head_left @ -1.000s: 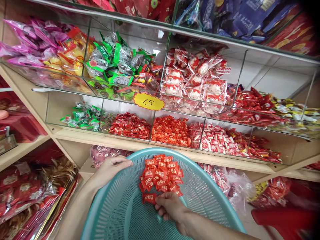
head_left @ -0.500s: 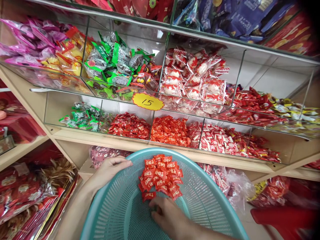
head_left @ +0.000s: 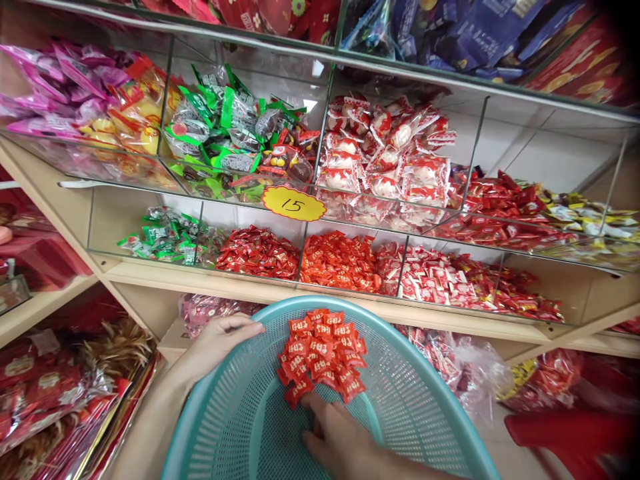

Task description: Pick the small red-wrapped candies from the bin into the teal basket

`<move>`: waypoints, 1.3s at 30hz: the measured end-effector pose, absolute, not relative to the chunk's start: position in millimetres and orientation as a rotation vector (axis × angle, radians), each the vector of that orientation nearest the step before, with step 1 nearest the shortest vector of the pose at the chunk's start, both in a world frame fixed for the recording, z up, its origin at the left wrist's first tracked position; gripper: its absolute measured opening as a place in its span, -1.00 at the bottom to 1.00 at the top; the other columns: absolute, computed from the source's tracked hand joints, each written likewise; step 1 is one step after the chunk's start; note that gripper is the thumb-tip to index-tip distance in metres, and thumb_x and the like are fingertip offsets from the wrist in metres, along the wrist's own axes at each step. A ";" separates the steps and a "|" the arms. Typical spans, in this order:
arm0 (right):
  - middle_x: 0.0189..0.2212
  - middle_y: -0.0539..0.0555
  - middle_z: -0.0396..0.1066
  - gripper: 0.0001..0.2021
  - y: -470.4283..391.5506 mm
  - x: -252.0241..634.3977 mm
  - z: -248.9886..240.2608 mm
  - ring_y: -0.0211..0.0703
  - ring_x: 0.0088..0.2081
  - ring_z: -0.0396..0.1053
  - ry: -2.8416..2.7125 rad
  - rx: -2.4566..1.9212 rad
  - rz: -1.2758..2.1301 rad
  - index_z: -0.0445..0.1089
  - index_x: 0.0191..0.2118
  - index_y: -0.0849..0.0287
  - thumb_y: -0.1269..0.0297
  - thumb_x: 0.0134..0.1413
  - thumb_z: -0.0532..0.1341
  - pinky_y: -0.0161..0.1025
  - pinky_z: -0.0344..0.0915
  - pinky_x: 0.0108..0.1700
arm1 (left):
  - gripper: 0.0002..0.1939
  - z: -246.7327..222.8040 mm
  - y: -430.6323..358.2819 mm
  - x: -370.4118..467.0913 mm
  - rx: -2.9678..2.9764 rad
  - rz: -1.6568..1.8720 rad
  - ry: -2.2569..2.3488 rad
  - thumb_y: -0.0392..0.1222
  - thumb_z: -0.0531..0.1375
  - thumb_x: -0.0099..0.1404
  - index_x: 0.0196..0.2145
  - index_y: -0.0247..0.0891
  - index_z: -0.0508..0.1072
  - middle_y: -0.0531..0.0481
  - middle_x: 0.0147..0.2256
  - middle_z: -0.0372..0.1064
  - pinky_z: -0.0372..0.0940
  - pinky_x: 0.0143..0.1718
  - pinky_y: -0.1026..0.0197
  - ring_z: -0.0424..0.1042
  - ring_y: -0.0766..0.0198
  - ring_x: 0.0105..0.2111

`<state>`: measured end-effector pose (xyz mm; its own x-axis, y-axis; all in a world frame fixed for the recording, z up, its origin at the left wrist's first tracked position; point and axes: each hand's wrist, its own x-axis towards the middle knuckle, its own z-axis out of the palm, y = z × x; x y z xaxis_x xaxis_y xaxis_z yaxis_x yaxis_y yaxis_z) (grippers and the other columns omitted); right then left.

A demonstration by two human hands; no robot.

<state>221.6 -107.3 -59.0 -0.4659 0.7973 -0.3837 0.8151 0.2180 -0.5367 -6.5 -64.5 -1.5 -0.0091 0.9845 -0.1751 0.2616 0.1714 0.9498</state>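
A: Log entry, largest item first. What do I have on view?

B: Shelving (head_left: 160,279), wooden, with clear compartments, across the background. Lower row, left to right, I record green packets (head_left: 167,235), dark red packets (head_left: 257,252), orange-red packets (head_left: 340,261), then red-and-white packets (head_left: 435,275).

A: Next in size?

B: The basket (head_left: 410,393): teal, round, perforated wall, in front of the lower shelf edge as I see it. Its near side runs out of my view.

A: And the grasp?

B: My left hand (head_left: 220,343) grips the basket by its left rim, fingers over the edge. My right hand (head_left: 330,433) is inside the basket, index finger extended, thumb apart from it. Blurred, lower fingers hidden: I cannot tell whether it grasps anything.

A: Smaller items?

B: The candy pile (head_left: 323,350): red wrappers, pale lettering, pieces overlapping, lying inside the basket toward its far side. Then a price tag (head_left: 293,203), yellow with a scalloped red edge, marked 15, along the front of the upper compartments.

A: Smallest?

B: One red candy (head_left: 299,392) at the pile's near left corner, tilted. Index fingertip touching it or just beside; I cannot tell which.
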 end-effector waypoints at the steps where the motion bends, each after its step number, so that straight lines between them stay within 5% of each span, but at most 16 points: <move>1: -0.42 0.08 0.37 -0.63 -108.6 219.9 -58.3 -0.12 -0.33 0.31 2.447 1.586 -1.055 0.28 -0.12 0.10 0.35 -0.16 0.06 -0.29 0.17 -0.32 | -0.66 -0.9 -64.7 -6.2 1.267 0.930 1.474 0.08 0.16 -0.04 -0.43 -0.25 0.49 0.02 -0.38 0.41 0.23 -0.33 0.28 0.35 0.20 -0.33; 15: -0.22 0.27 0.35 -0.45 -105.9 209.9 -53.2 0.06 -0.19 0.32 2.449 1.424 -0.916 0.06 0.09 0.16 0.29 -0.11 0.05 -0.12 0.21 -0.19 | -0.69 0.6 -64.1 -7.5 1.275 0.915 1.455 0.03 0.17 -0.01 -0.42 -0.26 0.49 0.01 -0.37 0.41 0.21 -0.30 0.26 0.35 0.19 -0.31; 24: -0.32 0.18 0.40 -0.43 -102.2 208.8 -51.4 0.01 -0.24 0.34 2.473 1.417 -0.900 0.07 0.09 0.12 0.31 -0.15 0.09 -0.20 0.21 -0.25 | -0.73 1.5 -63.6 -8.2 1.281 0.920 1.444 0.01 0.17 -0.01 -0.45 -0.23 0.50 0.05 -0.38 0.43 0.21 -0.28 0.29 0.35 0.21 -0.31; 31: -0.44 0.04 0.40 -0.78 -84.8 216.8 4.4 -0.23 -0.39 0.31 2.761 1.348 -0.870 0.39 -0.31 0.12 0.27 -0.05 0.04 -0.38 0.14 -0.38 | -0.72 -1.4 -62.4 -8.3 1.300 0.921 1.437 0.02 0.16 0.00 -0.44 -0.23 0.50 0.06 -0.39 0.44 0.21 -0.29 0.28 0.35 0.20 -0.31; 39: -0.56 -0.01 0.35 -0.81 14.3 238.8 65.6 -0.33 -0.51 0.24 3.206 1.735 -0.736 0.36 -0.47 0.23 0.32 -0.03 0.03 -0.40 0.10 -0.44 | -0.72 -2.6 -63.3 -9.0 1.295 0.934 1.419 0.01 0.16 0.01 -0.43 -0.24 0.50 0.03 -0.37 0.44 0.21 -0.31 0.29 0.36 0.20 -0.32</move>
